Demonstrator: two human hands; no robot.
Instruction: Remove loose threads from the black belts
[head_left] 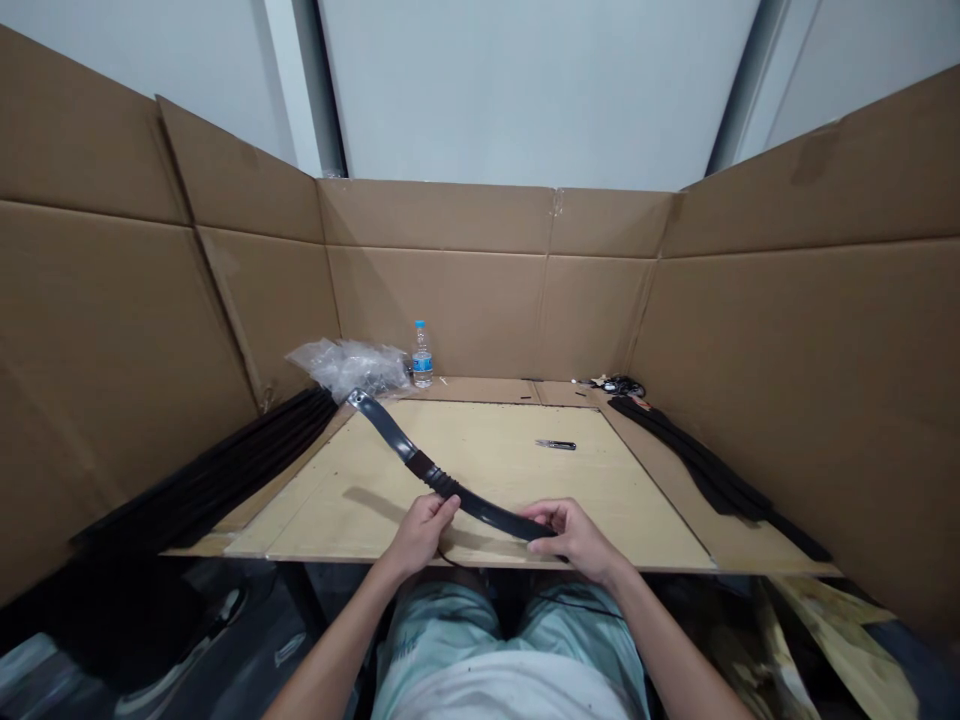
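Observation:
A long, glossy black curved strip (386, 428) hangs over the near half of the table in both my hands, its far end rising to the left. Dark fabric (427, 467) is bunched around its middle, just beyond my left fingers. My left hand (424, 530) pinches the strip close to this bunched part. Toward the lower right end, my right hand (574, 538) grips the strip between thumb and fingers. A thin black cord (450, 562) dangles below my left hand. Small thread snips (556, 444) lie on the tabletop beyond my right hand.
Cardboard walls (487, 300) enclose the table (480, 425) on three sides. At the back left are a clear plastic bag (352, 368) and a water bottle (422, 358). Black fabric strips lie along the left (225, 470) and right (697, 460) edges. Dark small items (619, 385) sit back right.

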